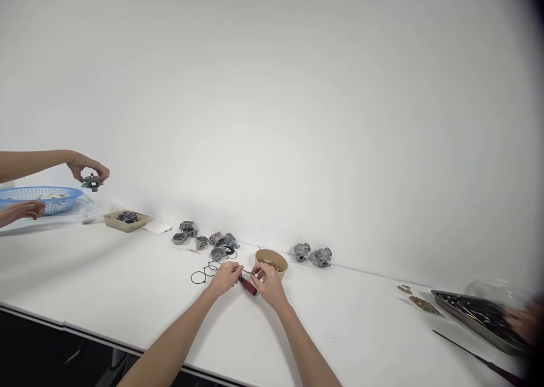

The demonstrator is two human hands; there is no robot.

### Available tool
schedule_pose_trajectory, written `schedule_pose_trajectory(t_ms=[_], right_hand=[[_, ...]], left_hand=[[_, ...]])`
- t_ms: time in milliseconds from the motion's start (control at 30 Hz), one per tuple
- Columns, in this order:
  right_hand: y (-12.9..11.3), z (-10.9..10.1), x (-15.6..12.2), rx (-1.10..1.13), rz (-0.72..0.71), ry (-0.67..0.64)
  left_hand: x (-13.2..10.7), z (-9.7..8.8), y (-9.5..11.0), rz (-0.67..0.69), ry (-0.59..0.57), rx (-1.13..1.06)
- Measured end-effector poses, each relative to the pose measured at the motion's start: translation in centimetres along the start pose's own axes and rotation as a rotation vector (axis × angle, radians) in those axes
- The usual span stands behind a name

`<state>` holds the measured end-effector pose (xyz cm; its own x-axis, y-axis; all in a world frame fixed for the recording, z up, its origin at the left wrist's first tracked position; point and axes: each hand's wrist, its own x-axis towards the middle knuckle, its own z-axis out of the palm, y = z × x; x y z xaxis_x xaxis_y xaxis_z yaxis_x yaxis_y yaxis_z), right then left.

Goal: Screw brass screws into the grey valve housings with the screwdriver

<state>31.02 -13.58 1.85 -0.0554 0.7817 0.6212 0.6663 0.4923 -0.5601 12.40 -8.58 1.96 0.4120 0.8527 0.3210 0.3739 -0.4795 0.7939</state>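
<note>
My left hand and my right hand are close together over the white table, fingertips pinched. A thin brass-coloured piece, too small to name surely, spans the gap between them. Just below lies a screwdriver with a red handle, its front end near my left fingers. Right behind my right hand stands a tan bowl holding many small brass-coloured parts. Thin black rings lie flat to the left of my left hand. Beyond them sit several grey metal housings.
Two grey housings stand by the wall. At left, a co-worker's hand lifts a metal housing near a blue basket and beige tray. At right are brass-coloured parts, a metal tray and a thin dark tool.
</note>
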Motion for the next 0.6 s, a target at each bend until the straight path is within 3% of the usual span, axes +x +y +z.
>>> schedule_pose_trajectory(t_ms=[333,600], right_hand=[[-0.42,-0.13,-0.15,0.017,0.026,-0.043],[-0.87,-0.2,-0.16,-0.021,0.047,-0.005]], left_hand=[[-0.23,-0.18,0.24,0.066,0.0,0.073],[-0.33,0.18,-0.13,0.085,-0.018,0.107]])
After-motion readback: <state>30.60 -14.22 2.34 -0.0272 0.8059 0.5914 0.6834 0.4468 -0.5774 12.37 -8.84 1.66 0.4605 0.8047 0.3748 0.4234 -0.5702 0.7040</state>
